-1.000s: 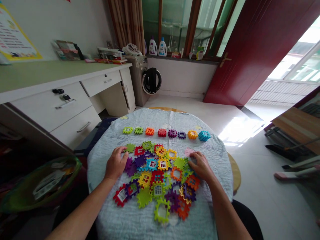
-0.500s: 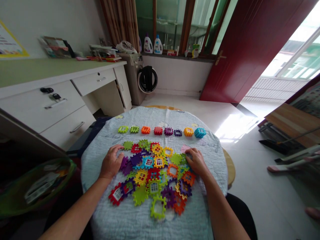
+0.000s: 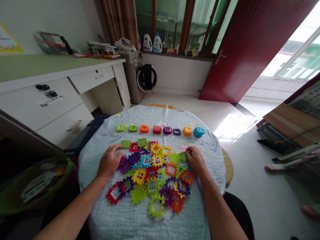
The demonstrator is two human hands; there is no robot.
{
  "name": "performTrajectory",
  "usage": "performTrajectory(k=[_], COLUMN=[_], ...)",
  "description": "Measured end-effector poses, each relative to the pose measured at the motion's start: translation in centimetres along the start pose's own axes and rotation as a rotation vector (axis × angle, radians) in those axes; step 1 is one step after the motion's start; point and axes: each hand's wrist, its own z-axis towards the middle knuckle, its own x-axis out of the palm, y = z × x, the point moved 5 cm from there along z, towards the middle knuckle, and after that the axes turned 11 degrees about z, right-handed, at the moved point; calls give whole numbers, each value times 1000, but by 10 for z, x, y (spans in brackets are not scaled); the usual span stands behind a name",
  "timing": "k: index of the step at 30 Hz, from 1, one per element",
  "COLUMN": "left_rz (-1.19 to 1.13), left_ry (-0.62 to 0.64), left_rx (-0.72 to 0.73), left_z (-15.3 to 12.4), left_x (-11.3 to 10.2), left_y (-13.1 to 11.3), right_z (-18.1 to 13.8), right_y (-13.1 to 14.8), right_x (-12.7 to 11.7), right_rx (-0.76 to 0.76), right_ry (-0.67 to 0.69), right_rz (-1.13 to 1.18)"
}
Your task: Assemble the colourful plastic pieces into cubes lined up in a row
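Several plastic interlocking building tiles with notched edges lie in a loose, overlapping pile across the round table. Among them are a green frame tile (image 3: 156, 206), a red tile with a white window (image 3: 114, 192) and an orange frame tile (image 3: 171, 169). My left hand (image 3: 109, 162) rests at the pile's left edge, fingers apart, near the purple tiles (image 3: 124, 164). At the right edge, my right hand (image 3: 196, 160) lies with fingertips beside a green tile (image 3: 183, 157); its fingers are apart and I see nothing held. Behind the pile, small stacks sorted by colour, such as a blue stack (image 3: 199, 132), form a row.
A pale blue cloth (image 3: 100, 213) covers the table. On the left are a white desk (image 3: 57, 100) and a green-rimmed bin (image 3: 37, 186). A washing machine (image 3: 136, 78) stands ahead, a red door (image 3: 232, 50) to its right. A wooden stool (image 3: 228, 166) shows beyond the table's right edge.
The view has shifted slightly, moving the scene a little to the left. My right fingertips have drawn back slightly, showing more of the green tile. The tiles look the same.
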Motion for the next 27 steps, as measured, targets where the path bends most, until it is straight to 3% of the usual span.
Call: performTrajectory(k=[4,9,12,18,27], left_rz=[-2,-10,-12,-23,28], left_ry=[6,3,6,3,-98], left_rx=[-17,-15,-22,-20,14], left_z=[0,0,0,0,-1], left_x=[0,0,0,2,-3], left_y=[0,0,1,2,0], right_z=[0,-6,-9,-4,-5], right_y=[2,11,12,5,5], right_x=[-7,4,10,9,4], right_rx=[-2,-45,-46,-28,-6], right_ry=[-95,118,179,139,2], right_rz=[38,-84,-168,-119,-45])
